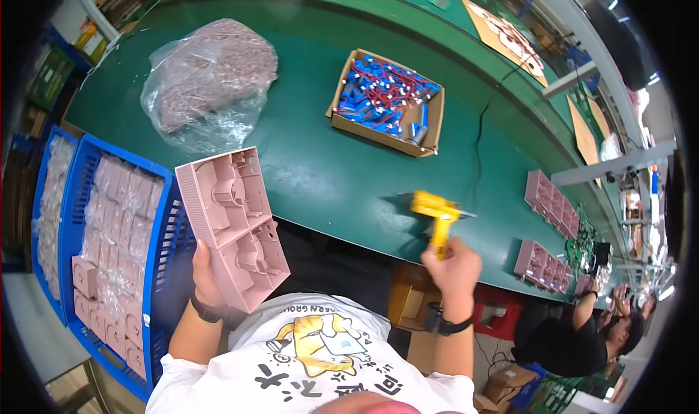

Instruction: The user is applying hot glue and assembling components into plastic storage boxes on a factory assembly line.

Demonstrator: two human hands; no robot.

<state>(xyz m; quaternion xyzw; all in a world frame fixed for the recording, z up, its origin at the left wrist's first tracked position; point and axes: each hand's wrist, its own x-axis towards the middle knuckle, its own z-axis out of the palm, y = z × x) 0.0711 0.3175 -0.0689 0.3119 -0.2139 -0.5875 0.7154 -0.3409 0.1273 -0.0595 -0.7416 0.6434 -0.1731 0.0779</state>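
My left hand (207, 277) grips the side of a pink plastic housing (240, 228), holding it tilted beyond the table's near edge. Its open face shows two compartments with round moulded recesses. In my right hand (453, 267) is the handle of a yellow pistol-shaped glue gun (437, 209), raised over the near part of the table and slightly blurred. A thin stick juts from its right end. Farther back, a cardboard box (435, 115) holds many blue battery cells (371, 97) with red wires.
A clear plastic bag (211, 75) of small pinkish parts lies on the green table (320, 188). Blue crates (162, 261) with wrapped pink parts stand at left. More pink housings (542, 265) sit at right, near a co-worker (575, 334). A black cable (480, 133) crosses the table.
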